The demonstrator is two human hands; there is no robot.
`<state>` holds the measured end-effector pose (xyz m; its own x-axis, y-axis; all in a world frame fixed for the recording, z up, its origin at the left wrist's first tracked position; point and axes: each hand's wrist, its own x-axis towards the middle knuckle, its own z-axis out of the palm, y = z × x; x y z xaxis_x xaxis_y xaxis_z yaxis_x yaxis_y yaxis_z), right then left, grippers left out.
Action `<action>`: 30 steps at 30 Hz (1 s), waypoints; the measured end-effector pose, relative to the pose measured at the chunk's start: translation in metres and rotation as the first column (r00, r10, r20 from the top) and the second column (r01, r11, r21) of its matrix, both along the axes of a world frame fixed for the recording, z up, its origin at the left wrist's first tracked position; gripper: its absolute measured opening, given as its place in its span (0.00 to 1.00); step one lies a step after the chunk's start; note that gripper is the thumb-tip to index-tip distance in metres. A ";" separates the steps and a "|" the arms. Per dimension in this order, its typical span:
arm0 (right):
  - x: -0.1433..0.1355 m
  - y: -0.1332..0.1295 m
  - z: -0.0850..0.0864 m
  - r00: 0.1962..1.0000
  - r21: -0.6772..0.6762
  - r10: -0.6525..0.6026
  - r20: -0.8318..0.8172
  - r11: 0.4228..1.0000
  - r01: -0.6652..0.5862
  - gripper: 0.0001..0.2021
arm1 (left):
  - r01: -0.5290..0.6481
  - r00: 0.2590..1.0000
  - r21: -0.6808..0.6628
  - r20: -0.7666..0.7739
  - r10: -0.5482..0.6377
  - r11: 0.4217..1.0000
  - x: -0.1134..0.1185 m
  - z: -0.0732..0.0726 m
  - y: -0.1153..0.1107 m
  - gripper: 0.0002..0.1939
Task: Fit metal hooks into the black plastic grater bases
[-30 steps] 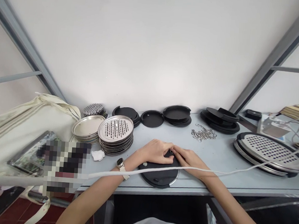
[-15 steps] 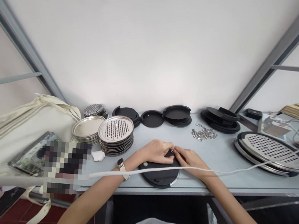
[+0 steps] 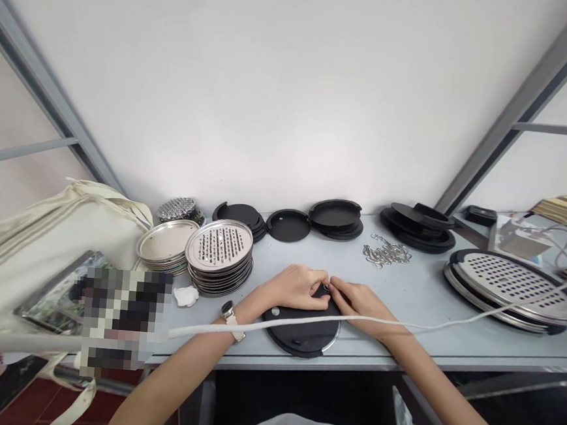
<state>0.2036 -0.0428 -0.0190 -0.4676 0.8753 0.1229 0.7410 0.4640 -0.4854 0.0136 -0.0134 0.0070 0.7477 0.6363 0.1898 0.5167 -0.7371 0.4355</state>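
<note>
A round black disc (image 3: 298,337) with a metal rim showing at its lower right lies near the front edge of the table. My left hand (image 3: 300,287) rests over its upper part, thumb and forefinger closed in a pinch at the far edge. Opposite it, my right hand (image 3: 357,302) pinches at the same spot, its fingertips meeting those of the left. Between them shows a small shiny metal clip (image 3: 326,286), partly covered by the fingers. A loose pile of similar-looking wire clips (image 3: 387,253) lies beyond my right hand.
Stacked perforated metal grater discs (image 3: 219,245) and plain metal rings (image 3: 163,242) stand at left. Black round holders (image 3: 335,215) line the wall. More grater discs (image 3: 513,283) lie at right. A white cable (image 3: 274,325) crosses in front; a cloth bag (image 3: 66,234) sits at far left.
</note>
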 end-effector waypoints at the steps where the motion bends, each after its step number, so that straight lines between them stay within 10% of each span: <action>1: 0.000 0.000 0.000 1.000 0.002 0.003 -0.001 1.000 -0.003 0.14 | -0.001 1.000 0.001 0.003 0.001 1.000 0.000 0.000 0.000 0.10; 30: -0.004 -0.003 -0.001 0.994 0.100 -0.082 0.067 0.992 0.075 0.12 | -0.011 1.000 -0.026 0.015 0.011 1.000 0.001 0.000 0.000 0.06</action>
